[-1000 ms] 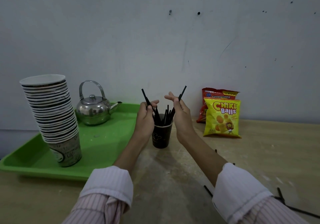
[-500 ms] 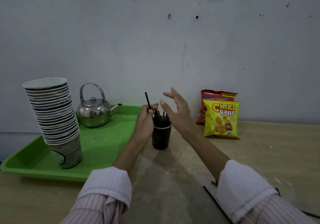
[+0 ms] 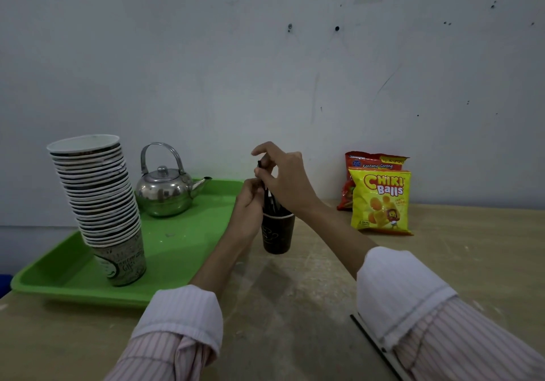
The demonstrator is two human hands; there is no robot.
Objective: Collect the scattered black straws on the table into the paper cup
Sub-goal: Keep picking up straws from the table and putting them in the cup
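Note:
A dark paper cup (image 3: pixel 277 234) stands on the wooden table (image 3: pixel 295 307), just right of the green tray, with several black straws (image 3: pixel 272 203) inside it. My left hand (image 3: pixel 249 200) is closed around one black straw (image 3: pixel 260 164) standing up at the cup's left rim. My right hand (image 3: pixel 283 177) hovers over the cup and pinches the top of that same straw with thumb and fingers. One more black straw (image 3: pixel 372 343) lies on the table near the bottom right, partly hidden under my right sleeve.
A green tray (image 3: pixel 182 251) on the left holds a tall leaning stack of paper cups (image 3: pixel 97 200) and a steel kettle (image 3: pixel 163 187). Two snack bags (image 3: pixel 380 200) stand against the wall on the right. A grey wall closes off the back.
My right hand, open beside the cup half a second ago, has come over to the left and closed on the top of the straw held by my left hand. The view has tilted slightly.

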